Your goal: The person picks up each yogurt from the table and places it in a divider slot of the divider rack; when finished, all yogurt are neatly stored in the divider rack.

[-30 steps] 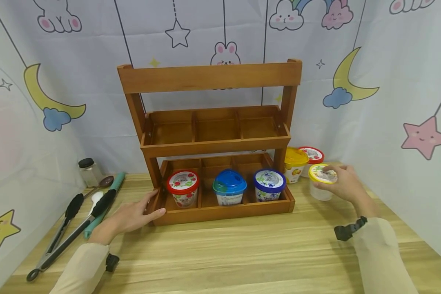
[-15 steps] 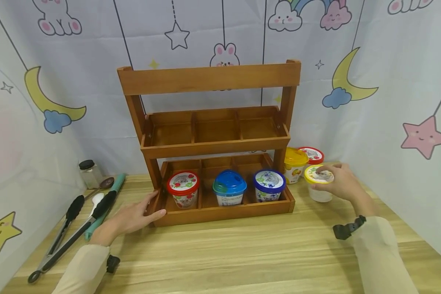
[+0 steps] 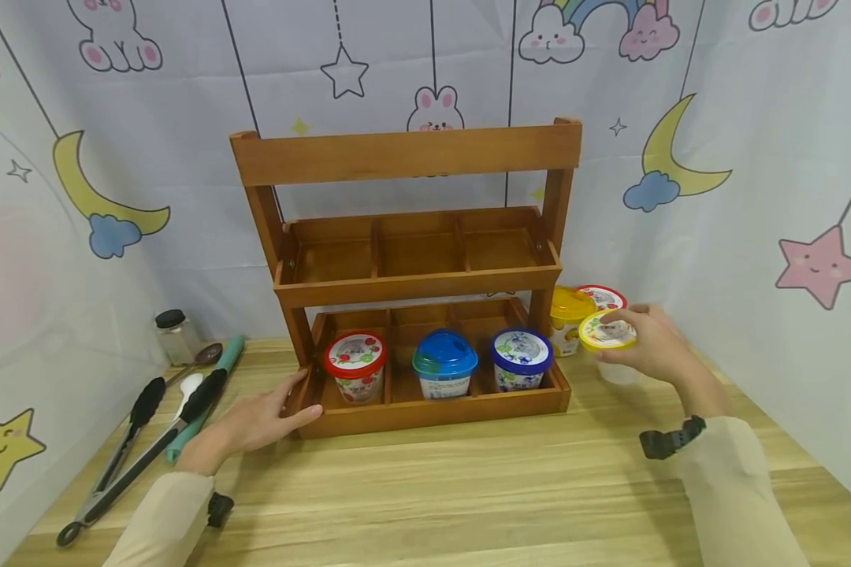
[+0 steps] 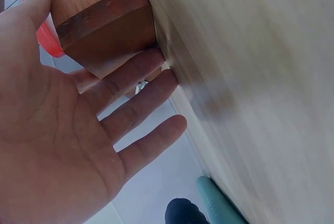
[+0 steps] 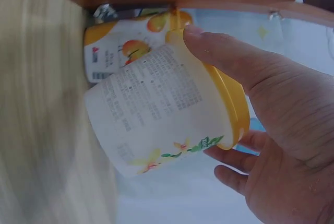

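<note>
My right hand (image 3: pixel 655 346) grips a white tub with a yellow lid (image 3: pixel 607 331) by its lid, to the right of the wooden rack (image 3: pixel 425 423). In the right wrist view the tub (image 5: pixel 148 106) leans over, its base close to the table, with thumb and fingers on opposite sides of the lid. My left hand (image 3: pixel 248 429) touches the rack's lower left corner. Its fingers lie nearly straight along the end, thumb over the front edge. The lower tier carries a red-lidded tub (image 3: pixel 356 356), a blue dome-lidded tub (image 3: pixel 444 356) and a dark-blue-lidded tub (image 3: pixel 521 353).
Behind the right hand stand a yellow fruit-print tub (image 3: pixel 570 305) and another red-lidded tub (image 3: pixel 604 297). At left lie black-tipped tongs (image 3: pixel 138 472), a white spoon (image 3: pixel 187 387), a teal roll (image 3: pixel 230 354) and a black-capped jar (image 3: pixel 176 337). Printed fabric encloses the table.
The yellow-lidded tub, gripped by my right hand, has shifted a little left and tipped toward the rack. My left hand stays at the rack's corner.
</note>
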